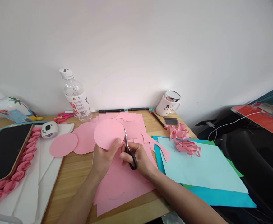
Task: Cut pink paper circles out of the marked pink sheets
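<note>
My left hand point(105, 157) pinches the lower edge of a pink paper circle point(109, 132), its thumb on top. My right hand point(137, 155) grips black-handled scissors point(132, 160), whose blades point up along the circle's right edge. Beneath both hands lies a stack of pink paper sheets point(124, 186), with a faint curved pencil line near its front. Two more pink circles, a smaller one point(63, 145) and a larger one point(84, 138), lie to the left. A curved pink offcut point(161, 149) rests at the stack's right side.
Crumpled pink scraps point(187, 146) sit on blue and green paper sheets point(201, 168) at the right. A mug point(168, 104), a clear bottle point(77, 96) and pink scissors point(64, 116) stand or lie toward the wall. On the left, a phone point(7, 152) rests among rolled pink paper flowers point(18, 175).
</note>
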Motion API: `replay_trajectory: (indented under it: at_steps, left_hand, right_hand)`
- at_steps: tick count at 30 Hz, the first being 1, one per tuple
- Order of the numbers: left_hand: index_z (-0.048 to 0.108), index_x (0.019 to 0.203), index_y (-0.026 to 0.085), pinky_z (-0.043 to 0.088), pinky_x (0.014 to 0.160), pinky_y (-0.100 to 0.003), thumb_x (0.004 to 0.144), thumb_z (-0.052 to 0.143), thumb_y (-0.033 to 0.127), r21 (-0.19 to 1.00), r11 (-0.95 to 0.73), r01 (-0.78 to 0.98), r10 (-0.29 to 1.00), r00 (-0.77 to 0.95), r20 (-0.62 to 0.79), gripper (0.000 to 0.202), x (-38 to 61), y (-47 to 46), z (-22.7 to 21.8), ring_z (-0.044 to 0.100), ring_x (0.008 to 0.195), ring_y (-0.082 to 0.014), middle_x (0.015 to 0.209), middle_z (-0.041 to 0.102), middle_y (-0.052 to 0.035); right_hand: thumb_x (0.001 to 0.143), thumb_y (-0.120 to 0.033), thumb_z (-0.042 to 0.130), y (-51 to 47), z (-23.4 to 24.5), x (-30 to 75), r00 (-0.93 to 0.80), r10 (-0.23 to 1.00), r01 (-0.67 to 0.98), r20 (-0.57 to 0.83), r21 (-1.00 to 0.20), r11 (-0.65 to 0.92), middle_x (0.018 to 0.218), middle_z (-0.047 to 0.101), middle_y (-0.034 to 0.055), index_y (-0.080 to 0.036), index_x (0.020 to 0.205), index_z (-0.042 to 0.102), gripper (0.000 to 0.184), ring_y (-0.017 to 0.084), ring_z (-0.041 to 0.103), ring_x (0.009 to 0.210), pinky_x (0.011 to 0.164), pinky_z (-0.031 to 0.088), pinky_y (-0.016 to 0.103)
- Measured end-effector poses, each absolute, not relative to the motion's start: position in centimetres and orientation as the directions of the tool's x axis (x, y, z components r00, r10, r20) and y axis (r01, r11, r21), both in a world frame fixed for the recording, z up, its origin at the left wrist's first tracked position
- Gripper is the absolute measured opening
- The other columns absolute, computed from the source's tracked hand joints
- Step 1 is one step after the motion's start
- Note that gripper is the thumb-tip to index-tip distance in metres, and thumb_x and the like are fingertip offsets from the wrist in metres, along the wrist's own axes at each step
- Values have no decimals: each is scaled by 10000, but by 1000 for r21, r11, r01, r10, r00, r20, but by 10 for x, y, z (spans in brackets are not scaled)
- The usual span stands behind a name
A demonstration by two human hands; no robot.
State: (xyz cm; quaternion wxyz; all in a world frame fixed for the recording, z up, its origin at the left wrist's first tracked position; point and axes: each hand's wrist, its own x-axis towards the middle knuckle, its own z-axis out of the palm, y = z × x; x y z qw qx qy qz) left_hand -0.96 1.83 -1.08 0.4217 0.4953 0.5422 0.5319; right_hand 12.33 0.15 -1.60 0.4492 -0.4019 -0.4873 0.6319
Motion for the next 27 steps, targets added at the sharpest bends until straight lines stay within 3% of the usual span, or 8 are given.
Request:
replay_trajectory:
  at_steps: [6,13,27]
  left_hand:
    - [680,861,151,536,747,-301,696,689,415,997,-38,68,976,-211,52,311,-8,17,-11,670,837,-214,868,728,-64]
    - [674,920,151,545,747,-333,650,718,376,996,-37,79,994,-104,45,354,-8,16,-10,656,818,-221,885,706,-65]
    - [654,976,156,544,722,-336,637,732,357,999,-17,34,995,-96,20,402,-7,16,-9,623,730,-194,825,665,-42]
  right_hand:
    - [589,-482,787,1,-20,121,-298,950,-178,-99,-971,-157,497,497,-37,-160,650,543,409,105,466,453,442,343,226]
    - [575,-378,813,3,-15,124,-257,964,-170,-70,-978,-117,609,419,-43,-155,633,514,378,86,366,565,508,317,219]
    - [603,-425,777,3,-15,124,-254,964,-108,-78,-988,-109,629,451,-24,-163,667,531,365,114,394,601,540,350,238]
